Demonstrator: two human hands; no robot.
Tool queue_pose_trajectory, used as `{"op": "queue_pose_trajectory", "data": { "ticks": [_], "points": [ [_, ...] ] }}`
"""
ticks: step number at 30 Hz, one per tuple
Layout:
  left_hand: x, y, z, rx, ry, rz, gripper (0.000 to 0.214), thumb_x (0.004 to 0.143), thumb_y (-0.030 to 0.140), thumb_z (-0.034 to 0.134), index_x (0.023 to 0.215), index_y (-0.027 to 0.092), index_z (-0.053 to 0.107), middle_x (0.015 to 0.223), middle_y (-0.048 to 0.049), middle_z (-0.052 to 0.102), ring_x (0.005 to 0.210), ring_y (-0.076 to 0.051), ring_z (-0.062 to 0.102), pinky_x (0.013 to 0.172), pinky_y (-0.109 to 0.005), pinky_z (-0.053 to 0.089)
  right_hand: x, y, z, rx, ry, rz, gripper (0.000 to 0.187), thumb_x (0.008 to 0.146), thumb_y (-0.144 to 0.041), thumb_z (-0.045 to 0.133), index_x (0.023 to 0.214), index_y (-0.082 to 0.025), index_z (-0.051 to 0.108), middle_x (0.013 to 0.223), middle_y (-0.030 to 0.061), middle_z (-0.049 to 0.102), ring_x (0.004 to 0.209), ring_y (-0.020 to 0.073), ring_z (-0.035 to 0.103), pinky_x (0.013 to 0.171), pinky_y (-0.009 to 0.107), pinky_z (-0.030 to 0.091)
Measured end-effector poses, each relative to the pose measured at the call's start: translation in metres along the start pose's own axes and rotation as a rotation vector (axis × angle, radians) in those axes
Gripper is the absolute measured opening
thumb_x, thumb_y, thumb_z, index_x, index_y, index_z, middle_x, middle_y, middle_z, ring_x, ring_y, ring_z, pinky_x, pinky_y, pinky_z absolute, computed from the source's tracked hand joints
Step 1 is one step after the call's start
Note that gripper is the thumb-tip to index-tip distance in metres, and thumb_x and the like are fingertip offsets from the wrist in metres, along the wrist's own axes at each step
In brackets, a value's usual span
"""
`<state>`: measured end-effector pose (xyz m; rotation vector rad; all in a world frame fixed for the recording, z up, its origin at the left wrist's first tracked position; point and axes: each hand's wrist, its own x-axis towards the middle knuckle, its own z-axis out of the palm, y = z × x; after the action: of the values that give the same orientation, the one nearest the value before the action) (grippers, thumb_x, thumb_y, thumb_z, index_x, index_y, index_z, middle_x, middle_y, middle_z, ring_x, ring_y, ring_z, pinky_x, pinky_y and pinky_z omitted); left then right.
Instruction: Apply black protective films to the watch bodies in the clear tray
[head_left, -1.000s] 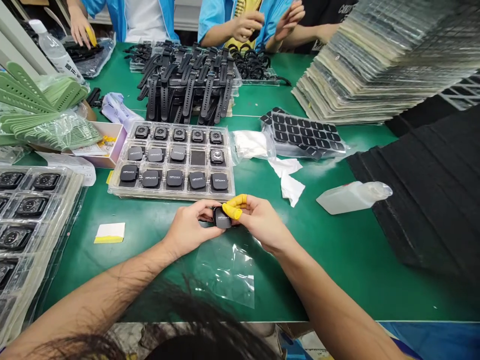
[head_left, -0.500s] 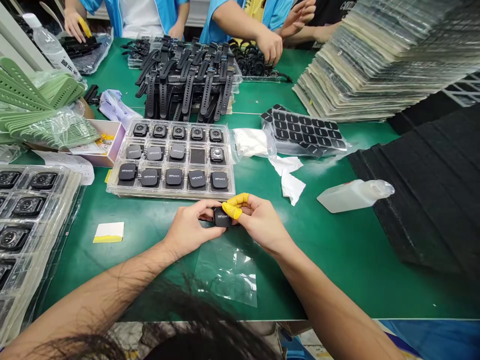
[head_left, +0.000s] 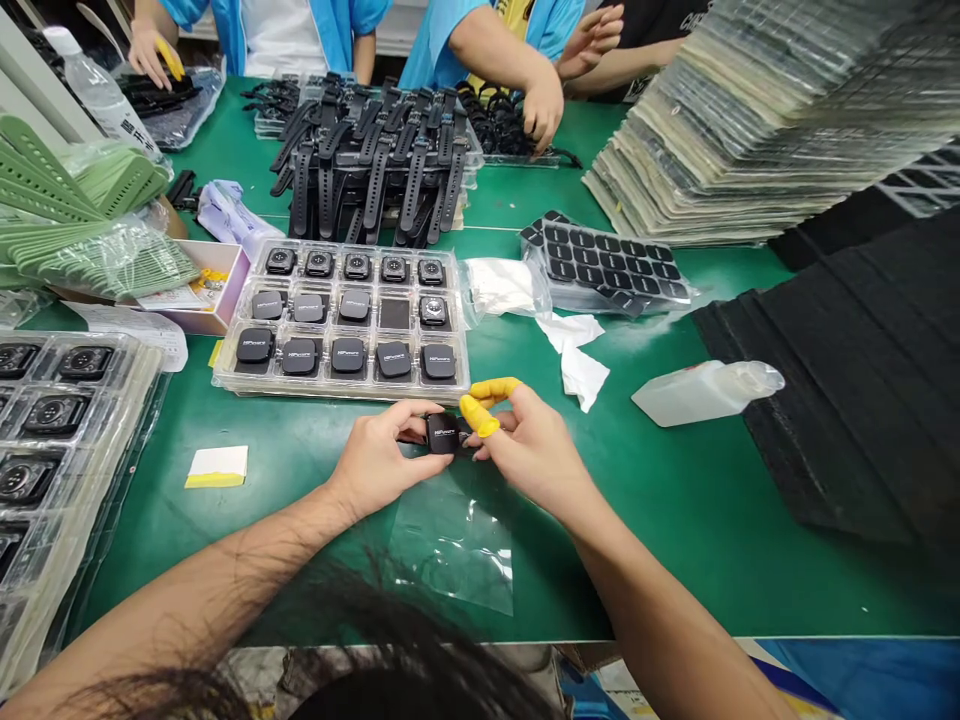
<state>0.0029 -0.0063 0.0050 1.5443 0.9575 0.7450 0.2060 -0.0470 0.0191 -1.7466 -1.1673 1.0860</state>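
Observation:
My left hand point(head_left: 382, 450) grips a black square watch body point(head_left: 442, 433) by its left side, thumb below and fingers above, its pale-lettered face turned up. Just to its right is my right hand point(head_left: 529, 445), with yellow finger cots on the thumb and forefinger. Those two are off the watch face with a small gap between them; the curled lower fingers are close to the watch's right edge, and contact there is unclear. Beyond the hands stands a clear compartment tray point(head_left: 341, 385) of watch bodies; one middle-row compartment shows only its dark bottom. A clear plastic sheet point(head_left: 454, 550) lies below the hands.
Stacked watch trays point(head_left: 112, 430) stand left, near a white-and-yellow pad point(head_left: 216, 467). Right are white wipes point(head_left: 581, 365), a lying plastic bottle point(head_left: 697, 392) and a black-tile tray point(head_left: 615, 265). Black straps point(head_left: 375, 170) are heaped behind, where co-workers' hands point(head_left: 544, 110) work. A tall tray stack point(head_left: 720, 150) leans back right.
My right thumb and forefinger have come off the watch body and moved slightly right, uncovering its lettering. My left hand keeps its hold. A co-worker's hand at the back has shifted slightly.

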Motion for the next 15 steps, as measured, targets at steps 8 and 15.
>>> {"op": "queue_pose_trajectory", "data": {
  "ticks": [8, 15],
  "points": [
    [0.001, 0.002, -0.002, -0.053, -0.048, -0.023, 0.045, 0.072, 0.018, 0.086, 0.115, 0.020, 0.075, 0.094, -0.0021, 0.088, 0.090, -0.024, 0.085, 0.093, -0.037, 0.068, 0.004, 0.006, 0.020, 0.246, -0.211, 0.091, 0.053, 0.074, -0.069, 0.088, 0.088, -0.025, 0.061, 0.059, -0.0037, 0.067, 0.049, 0.0175, 0.066, 0.048, 0.029, 0.053],
    [0.001, 0.001, -0.003, -0.047, -0.076, -0.002, 0.045, 0.074, 0.016, 0.088, 0.116, 0.020, 0.074, 0.096, -0.0046, 0.088, 0.093, -0.026, 0.086, 0.095, -0.039, 0.069, 0.001, 0.009, 0.017, 0.232, -0.215, 0.050, 0.044, 0.078, -0.062, 0.088, 0.091, -0.026, 0.067, 0.065, -0.0035, 0.068, 0.050, 0.0164, 0.066, 0.050, 0.029, 0.055]
  ]
}}
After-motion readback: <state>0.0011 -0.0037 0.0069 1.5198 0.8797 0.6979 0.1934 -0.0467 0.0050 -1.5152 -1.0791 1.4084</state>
